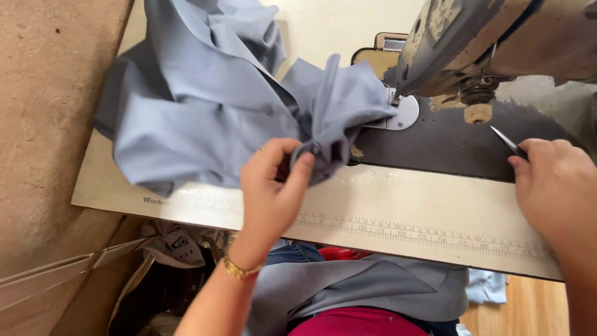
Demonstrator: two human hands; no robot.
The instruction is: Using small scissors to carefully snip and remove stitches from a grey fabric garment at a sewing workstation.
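Table [435, 218] carrying sewing machine [497, 43] at upper right, printed ruler strip running along near edge. Blue-grey fabric [186, 106] lying heaped across table's left half, long axis running upper left to lower right, narrow end pointing right, reaching under machine head onto metal needle plate [403, 115]. Left hand [273, 186] pinching fabric fold near centre. Right hand [553, 186], well apart at right, closing on small pointed metal tool [507, 143], tip aiming upper left.
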